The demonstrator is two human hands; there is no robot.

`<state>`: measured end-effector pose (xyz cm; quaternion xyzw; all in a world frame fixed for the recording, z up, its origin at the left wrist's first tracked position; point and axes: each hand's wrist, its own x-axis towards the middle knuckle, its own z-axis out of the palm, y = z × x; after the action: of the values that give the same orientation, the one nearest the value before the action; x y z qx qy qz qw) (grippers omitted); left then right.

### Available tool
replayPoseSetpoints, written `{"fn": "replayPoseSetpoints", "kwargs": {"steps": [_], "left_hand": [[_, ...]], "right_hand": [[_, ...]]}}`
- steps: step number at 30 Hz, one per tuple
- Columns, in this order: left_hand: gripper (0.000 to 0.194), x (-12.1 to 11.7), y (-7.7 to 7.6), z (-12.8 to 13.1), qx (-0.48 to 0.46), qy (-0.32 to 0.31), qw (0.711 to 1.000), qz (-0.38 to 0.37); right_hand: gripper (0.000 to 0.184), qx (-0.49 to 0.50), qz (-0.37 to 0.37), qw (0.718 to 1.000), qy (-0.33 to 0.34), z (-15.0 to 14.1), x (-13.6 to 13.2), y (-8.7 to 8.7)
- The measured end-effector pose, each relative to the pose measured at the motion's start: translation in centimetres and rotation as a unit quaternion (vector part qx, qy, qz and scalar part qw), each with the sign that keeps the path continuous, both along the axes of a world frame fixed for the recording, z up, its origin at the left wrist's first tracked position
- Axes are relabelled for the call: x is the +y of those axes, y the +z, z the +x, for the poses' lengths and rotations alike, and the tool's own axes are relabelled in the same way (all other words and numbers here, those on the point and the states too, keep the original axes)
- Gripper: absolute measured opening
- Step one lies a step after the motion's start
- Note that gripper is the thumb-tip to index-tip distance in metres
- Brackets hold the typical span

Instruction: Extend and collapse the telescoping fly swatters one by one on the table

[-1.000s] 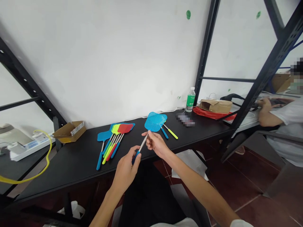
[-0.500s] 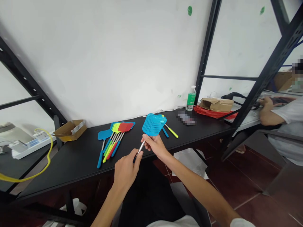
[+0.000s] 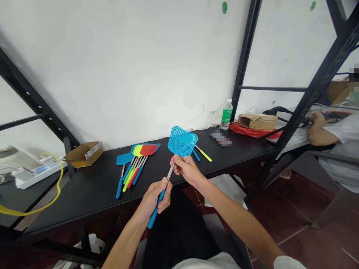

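Gripping the swatter (image 3: 181, 141) with both hands, I am holding it up over the front edge of the table (image 3: 84, 201). My left hand (image 3: 155, 200) is clenching the blue handle; my right hand (image 3: 186, 170) is pinching the steel shaft below the mesh head. Only this one is in hand: the fanned swatters (image 3: 137, 158) are lying on the table, and the yellow-handled swatter (image 3: 203, 154) is lying apart from them.

Place: plain workroom
Wall: white plaster wall (image 3: 126, 67) at 12 o'clock
Furniture: black slotted-steel shelving upright (image 3: 245, 59) at 1 o'clock; long black bench (image 3: 84, 201) at 9 o'clock
Floor: dark red tiles (image 3: 291, 224) at 4 o'clock
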<state>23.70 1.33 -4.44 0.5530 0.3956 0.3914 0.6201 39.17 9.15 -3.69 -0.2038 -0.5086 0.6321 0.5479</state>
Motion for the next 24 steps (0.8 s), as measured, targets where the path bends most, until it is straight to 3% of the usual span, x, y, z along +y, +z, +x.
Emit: {"fn": "replayPoseSetpoints", "kwargs": {"steps": [3,5,7,11,14,19,24], "left_hand": [[0.045,-0.3,0.4,0.1,0.078,0.019,0.995,0.054],[0.043,-0.6,0.8,0.0,0.175,0.045,0.976,0.122],[0.044,-0.9,1.2,-0.2,0.298,0.087,0.927,0.211],[0.039,-1.3,1.7,-0.7,0.52,0.135,0.784,0.312],[0.041,-1.2,1.9,-1.1,0.587,0.128,0.733,0.319],[0.041,-1.1,2.3,-1.8,0.605,0.127,0.723,0.308],[0.038,-1.3,2.9,-2.1,0.587,0.153,0.74,0.291]], "right_hand": [[0.047,0.007,-0.002,0.999,-0.033,0.5,0.4,0.3],[0.047,0.02,-0.008,0.997,-0.068,1.2,0.9,0.5],[0.048,0.034,-0.016,0.994,-0.105,2.3,1.8,0.8],[0.047,0.063,-0.035,0.98,-0.186,4.9,3.5,1.3],[0.046,0.074,-0.035,0.976,-0.202,6.3,4.1,1.5],[0.045,0.075,-0.037,0.987,-0.14,6.2,3.5,1.7],[0.052,-0.011,-0.01,0.999,-0.039,3.6,2.0,1.0]]}}
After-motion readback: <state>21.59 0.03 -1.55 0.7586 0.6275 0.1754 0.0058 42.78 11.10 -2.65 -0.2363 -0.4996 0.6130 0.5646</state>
